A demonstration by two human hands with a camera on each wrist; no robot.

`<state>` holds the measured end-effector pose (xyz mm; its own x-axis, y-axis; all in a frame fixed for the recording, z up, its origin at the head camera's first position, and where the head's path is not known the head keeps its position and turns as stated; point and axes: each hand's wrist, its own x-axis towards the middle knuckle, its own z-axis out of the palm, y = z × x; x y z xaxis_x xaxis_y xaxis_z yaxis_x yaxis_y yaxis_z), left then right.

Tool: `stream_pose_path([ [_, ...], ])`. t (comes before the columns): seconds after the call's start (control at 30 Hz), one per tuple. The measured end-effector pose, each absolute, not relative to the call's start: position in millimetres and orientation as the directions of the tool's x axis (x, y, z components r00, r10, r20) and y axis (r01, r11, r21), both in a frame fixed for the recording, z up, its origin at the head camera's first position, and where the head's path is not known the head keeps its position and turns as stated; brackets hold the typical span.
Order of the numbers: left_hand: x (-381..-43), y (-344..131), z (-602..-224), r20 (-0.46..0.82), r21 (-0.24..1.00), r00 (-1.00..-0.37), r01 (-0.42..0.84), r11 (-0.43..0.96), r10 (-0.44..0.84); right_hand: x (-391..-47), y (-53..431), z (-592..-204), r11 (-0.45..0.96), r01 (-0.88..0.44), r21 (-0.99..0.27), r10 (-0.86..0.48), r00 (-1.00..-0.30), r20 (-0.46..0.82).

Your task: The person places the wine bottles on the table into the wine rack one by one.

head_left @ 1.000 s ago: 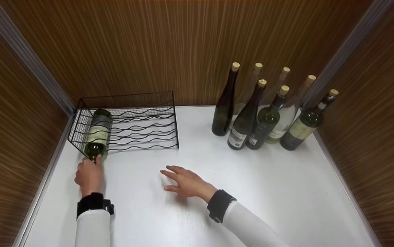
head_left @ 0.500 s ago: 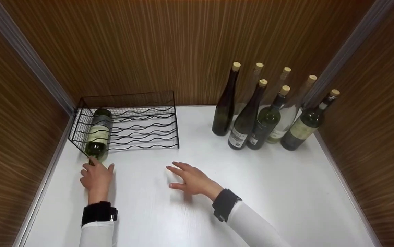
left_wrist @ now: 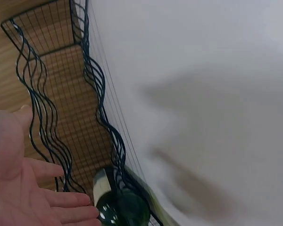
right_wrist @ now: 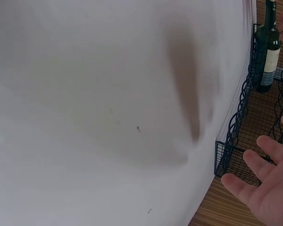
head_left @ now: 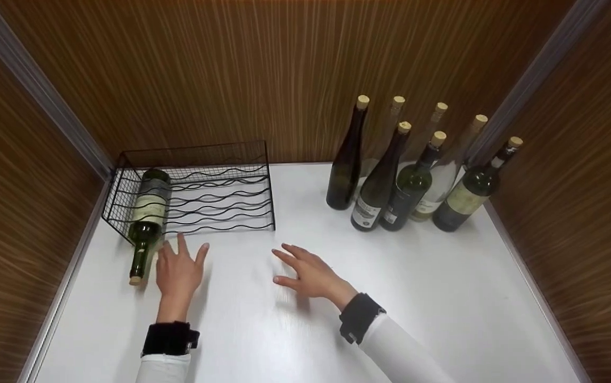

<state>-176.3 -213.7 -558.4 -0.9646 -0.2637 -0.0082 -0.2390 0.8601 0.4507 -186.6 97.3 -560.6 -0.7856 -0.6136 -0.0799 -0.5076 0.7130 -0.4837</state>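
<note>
A green wine bottle [head_left: 149,210] with a pale label lies in the leftmost slot of a black wire wine rack [head_left: 220,215]. Its corked neck sticks out past the rack's front. Just right of that neck, my left hand [head_left: 179,269] has its fingers spread and holds nothing. In the left wrist view the left hand [left_wrist: 42,197] is palm up to the camera, near the bottle's shoulder [left_wrist: 125,207]. My right hand [head_left: 308,272] hovers over the table in front of the rack's right end, fingers stretched and apart, nothing in it.
Several corked wine bottles [head_left: 371,197], some dark green and some clear, stand upright in a group at the back right of the white table [head_left: 443,308]. Wood-patterned panels [head_left: 220,74] wall in the table at the back and on both sides.
My left hand has let go of the bottle's neck and moved right, its fingers spreading. The bottle's neck and cork now show. My right hand has drifted slightly right.
</note>
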Motion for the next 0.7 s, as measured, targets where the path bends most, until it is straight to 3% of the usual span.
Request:
stream_pose_path([
  [0.7,-171.1,-157.1,-572.7,-0.032,0.503,-0.993,-0.114,0.857,-0.114,-188.8,153.6,-567.7,0.768,-0.353,-0.535,-0.453,-0.89,-0.062],
])
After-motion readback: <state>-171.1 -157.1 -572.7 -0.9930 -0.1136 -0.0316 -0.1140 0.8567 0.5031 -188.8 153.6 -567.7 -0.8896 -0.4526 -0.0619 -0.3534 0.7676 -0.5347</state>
